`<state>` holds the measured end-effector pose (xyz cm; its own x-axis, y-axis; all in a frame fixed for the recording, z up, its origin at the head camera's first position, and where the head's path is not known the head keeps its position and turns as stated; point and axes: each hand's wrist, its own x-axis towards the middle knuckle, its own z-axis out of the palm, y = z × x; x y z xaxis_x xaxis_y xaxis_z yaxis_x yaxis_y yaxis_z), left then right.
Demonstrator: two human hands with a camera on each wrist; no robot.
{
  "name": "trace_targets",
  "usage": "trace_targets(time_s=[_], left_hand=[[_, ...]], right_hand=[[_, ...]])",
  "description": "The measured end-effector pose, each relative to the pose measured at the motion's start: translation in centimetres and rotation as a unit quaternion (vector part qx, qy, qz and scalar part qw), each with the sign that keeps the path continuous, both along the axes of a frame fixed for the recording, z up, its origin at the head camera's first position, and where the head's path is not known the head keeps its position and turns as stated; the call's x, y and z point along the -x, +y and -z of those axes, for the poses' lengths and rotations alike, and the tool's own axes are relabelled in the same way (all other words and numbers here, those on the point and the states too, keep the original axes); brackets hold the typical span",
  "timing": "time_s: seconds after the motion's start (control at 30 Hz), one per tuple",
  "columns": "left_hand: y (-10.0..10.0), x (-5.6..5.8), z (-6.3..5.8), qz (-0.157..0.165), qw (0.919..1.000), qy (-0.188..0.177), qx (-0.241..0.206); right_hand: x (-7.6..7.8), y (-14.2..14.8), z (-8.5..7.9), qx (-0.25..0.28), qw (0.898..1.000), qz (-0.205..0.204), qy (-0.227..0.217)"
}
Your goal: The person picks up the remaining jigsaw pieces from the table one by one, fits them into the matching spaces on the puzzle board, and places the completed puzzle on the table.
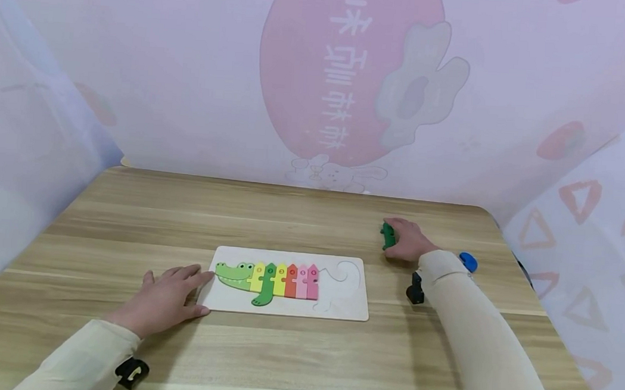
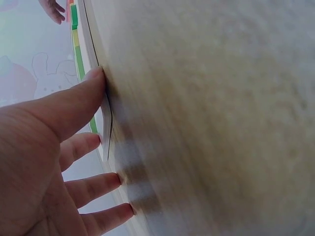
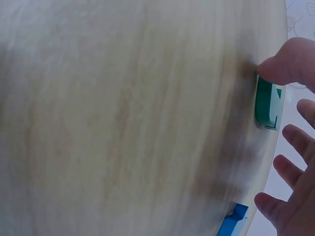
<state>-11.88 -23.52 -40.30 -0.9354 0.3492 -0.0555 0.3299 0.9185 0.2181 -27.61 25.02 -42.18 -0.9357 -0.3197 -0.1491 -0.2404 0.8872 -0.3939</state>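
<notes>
A wooden crocodile puzzle board (image 1: 343,307) lies flat on the table. Set into it are a green head piece (image 1: 235,275) and several numbered strips (image 1: 290,282) in yellow, green, red and pink; the tail outline at its right end is bare. My left hand (image 1: 163,299) rests at the board's left edge, fingers spread, and in the left wrist view its thumb (image 2: 91,91) touches the edge. Off to the upper right, my right hand (image 1: 409,241) pinches a dark green puzzle piece (image 1: 388,236) between thumb and fingers. That piece (image 3: 267,104) is partly hidden by the thumb in the right wrist view.
A blue puzzle piece (image 1: 468,262) lies beyond my right wrist, near the table's right side. Pale printed curtains (image 1: 190,92) hang behind and at both sides of the wooden table (image 1: 281,360). Black wrist devices (image 1: 416,288) sit under both sleeves.
</notes>
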Motion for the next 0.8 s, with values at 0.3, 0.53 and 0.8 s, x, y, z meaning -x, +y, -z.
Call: trace_targets(time_s=[0.3,0.53,0.8], left_hand=[[-0.01,-0.19,0.14,-0.002,1.0,-0.001,-0.003],[-0.01,-0.24,0.08,-0.003,1.0,0.0,0.0],[0.03,-0.24,0.04,-0.002,1.0,-0.001,0.005]], right_hand=[[-0.27,-0.4,-0.19,0.003,1.0,0.011,-0.015],[-0.01,-0.45,-0.07,-0.004,1.0,0.011,-0.02],[0.08,-0.47,-0.21,-0.005,1.0,0.006,-0.021]])
